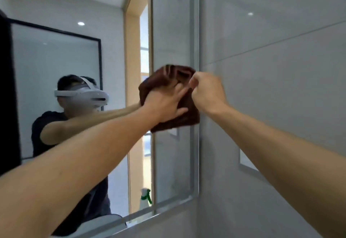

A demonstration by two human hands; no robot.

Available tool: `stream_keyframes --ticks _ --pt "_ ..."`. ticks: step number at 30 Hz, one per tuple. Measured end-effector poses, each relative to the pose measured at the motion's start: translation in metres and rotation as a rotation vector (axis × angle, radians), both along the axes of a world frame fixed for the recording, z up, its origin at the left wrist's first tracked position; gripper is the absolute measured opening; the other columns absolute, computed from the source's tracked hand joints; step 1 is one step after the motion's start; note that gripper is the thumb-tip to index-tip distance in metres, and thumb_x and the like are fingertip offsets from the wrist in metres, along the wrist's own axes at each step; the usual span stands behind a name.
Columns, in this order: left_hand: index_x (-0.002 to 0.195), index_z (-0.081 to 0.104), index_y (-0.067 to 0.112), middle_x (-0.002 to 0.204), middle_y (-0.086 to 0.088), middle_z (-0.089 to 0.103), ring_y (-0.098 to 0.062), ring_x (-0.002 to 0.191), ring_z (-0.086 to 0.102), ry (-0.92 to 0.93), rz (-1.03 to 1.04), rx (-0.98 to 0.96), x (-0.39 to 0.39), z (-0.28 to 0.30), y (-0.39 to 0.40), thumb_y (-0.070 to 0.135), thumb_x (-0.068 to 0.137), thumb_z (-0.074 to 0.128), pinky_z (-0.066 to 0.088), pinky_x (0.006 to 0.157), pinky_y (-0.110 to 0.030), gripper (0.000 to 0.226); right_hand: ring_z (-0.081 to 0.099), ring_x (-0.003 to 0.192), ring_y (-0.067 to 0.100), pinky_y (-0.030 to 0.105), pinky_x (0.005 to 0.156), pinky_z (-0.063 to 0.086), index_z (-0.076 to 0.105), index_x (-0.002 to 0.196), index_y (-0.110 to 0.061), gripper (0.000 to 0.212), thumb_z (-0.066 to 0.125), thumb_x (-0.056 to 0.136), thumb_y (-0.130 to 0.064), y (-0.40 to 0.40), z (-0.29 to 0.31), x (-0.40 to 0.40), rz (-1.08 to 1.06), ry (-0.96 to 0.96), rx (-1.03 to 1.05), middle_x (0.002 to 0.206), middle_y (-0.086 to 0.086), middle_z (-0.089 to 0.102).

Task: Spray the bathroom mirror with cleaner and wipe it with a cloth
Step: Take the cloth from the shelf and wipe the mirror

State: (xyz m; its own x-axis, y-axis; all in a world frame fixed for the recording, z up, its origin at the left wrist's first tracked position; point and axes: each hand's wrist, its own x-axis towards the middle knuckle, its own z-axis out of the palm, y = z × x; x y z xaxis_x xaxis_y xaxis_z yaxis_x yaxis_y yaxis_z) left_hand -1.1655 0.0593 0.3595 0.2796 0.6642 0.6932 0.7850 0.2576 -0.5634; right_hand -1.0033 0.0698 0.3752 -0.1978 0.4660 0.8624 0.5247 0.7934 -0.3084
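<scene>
I have one brown cloth (169, 95) bunched against the bathroom mirror (172, 31), close to the mirror's right edge and about midway up it. My left hand (164, 103) lies spread over the cloth with the fingers splayed, a flat pressing grip that pins it to the glass. My right hand (206, 93) is clenched at the cloth's upper right corner; it looks to be pinching a fold, though blur keeps me from being sure.

I judge the wiping step to be in hand, with the cloth being gathered or re-folded for a stroke. The next move calls for firm, even pressure and a sweep left across the unwiped glass, staying clear of the frame edge (195, 144).

Count: one cloth, one mirror, two hands. One spray bottle (146, 197) with a green trigger shows only as a reflection, low in the glass, so it stands somewhere below, out of direct view. The grey tiled wall (271, 69) is beside the mirror on the right.
</scene>
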Motion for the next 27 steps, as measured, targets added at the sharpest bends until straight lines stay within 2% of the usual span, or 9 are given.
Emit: stream_keyframes --ticks 3,7,9,10,12,14,17,21,27 --pt "0.158 0.019 0.011 0.163 -0.01 0.026 -0.03 0.151 0.02 0.01 0.21 0.285 0.015 0.073 0.004 0.067 0.093 0.03 0.009 0.123 -0.054 0.086 0.058 0.092 0.023 0.028 0.074 0.039 0.064 0.088 -0.019 0.03 0.047 0.083 0.006 0.003 -0.002 0.005 0.035 0.045 0.004 0.098 0.005 0.066" --pt "0.158 0.015 0.005 0.165 -0.014 0.015 -0.031 0.154 0.009 -0.069 0.248 0.408 0.039 0.052 0.03 0.057 0.095 0.019 0.005 0.122 -0.058 0.082 0.054 0.082 0.017 0.027 0.07 0.037 0.062 0.081 -0.02 0.031 0.047 0.081 0.007 0.01 -0.015 0.01 0.036 0.115 0.036 0.09 0.002 0.065" --pt "0.158 0.011 0.003 0.165 -0.014 0.018 -0.032 0.152 0.015 -0.116 0.179 0.332 0.05 0.01 0.043 0.046 0.094 0.011 0.007 0.122 -0.057 0.077 0.061 0.085 0.02 0.027 0.07 0.038 0.062 0.08 -0.022 0.03 0.049 0.081 0.005 0.012 -0.027 0.009 0.02 0.139 0.026 0.091 0.002 0.069" --pt "0.156 0.017 0.002 0.16 -0.014 0.03 -0.032 0.147 0.027 -0.144 0.119 0.29 0.053 -0.017 0.045 0.043 0.093 0.014 0.013 0.121 -0.053 0.076 0.063 0.086 0.022 0.027 0.07 0.039 0.063 0.079 -0.022 0.03 0.048 0.08 0.004 0.014 -0.036 0.007 0.009 0.151 0.004 0.089 0.002 0.071" --pt "0.139 0.047 0.005 0.126 -0.006 0.062 -0.024 0.117 0.057 -0.202 -0.039 0.249 0.056 -0.071 0.046 0.04 0.089 0.04 0.041 0.104 -0.038 0.062 0.067 0.082 0.025 0.03 0.073 0.049 0.064 0.078 -0.02 0.031 0.044 0.077 0.004 0.015 -0.061 0.003 0.022 0.163 -0.046 0.083 0.004 0.072" --pt "0.118 0.055 0.012 0.102 -0.001 0.068 -0.02 0.096 0.064 -0.281 -0.116 0.216 0.055 -0.117 0.037 0.035 0.083 0.056 0.051 0.085 -0.031 0.041 0.067 0.08 0.026 0.03 0.075 0.053 0.067 0.081 -0.019 0.034 0.042 0.076 0.004 0.015 -0.091 -0.001 0.048 0.141 -0.094 0.083 0.004 0.071" --pt "0.135 0.055 0.01 0.132 -0.01 0.063 -0.026 0.123 0.057 -0.381 -0.123 0.015 0.054 -0.175 0.026 0.032 0.094 0.056 0.036 0.105 -0.031 0.046 0.064 0.091 0.024 0.027 0.074 0.041 0.069 0.086 -0.017 0.036 0.044 0.076 0.006 0.017 -0.133 -0.005 0.014 0.095 -0.138 0.093 0.003 0.072" --pt "0.127 0.065 0.015 0.123 0.0 0.068 -0.022 0.114 0.064 -0.277 0.034 -0.175 0.041 -0.241 0.014 0.053 0.069 0.081 0.052 0.096 -0.033 0.071 0.06 0.086 0.024 0.028 0.07 0.038 0.065 0.08 -0.019 0.035 0.043 0.077 0.008 0.015 -0.178 -0.011 0.004 0.117 -0.204 0.089 0.004 0.07" --pt "0.142 0.054 0.019 0.138 0.006 0.06 -0.019 0.127 0.055 -0.189 0.063 -0.251 0.004 -0.283 -0.04 0.06 0.073 0.073 0.043 0.108 -0.034 0.083 0.054 0.077 0.019 0.029 0.068 0.034 0.064 0.076 -0.021 0.032 0.045 0.084 0.003 -0.015 -0.223 -0.027 0.004 0.124 -0.215 0.081 -0.002 0.064"
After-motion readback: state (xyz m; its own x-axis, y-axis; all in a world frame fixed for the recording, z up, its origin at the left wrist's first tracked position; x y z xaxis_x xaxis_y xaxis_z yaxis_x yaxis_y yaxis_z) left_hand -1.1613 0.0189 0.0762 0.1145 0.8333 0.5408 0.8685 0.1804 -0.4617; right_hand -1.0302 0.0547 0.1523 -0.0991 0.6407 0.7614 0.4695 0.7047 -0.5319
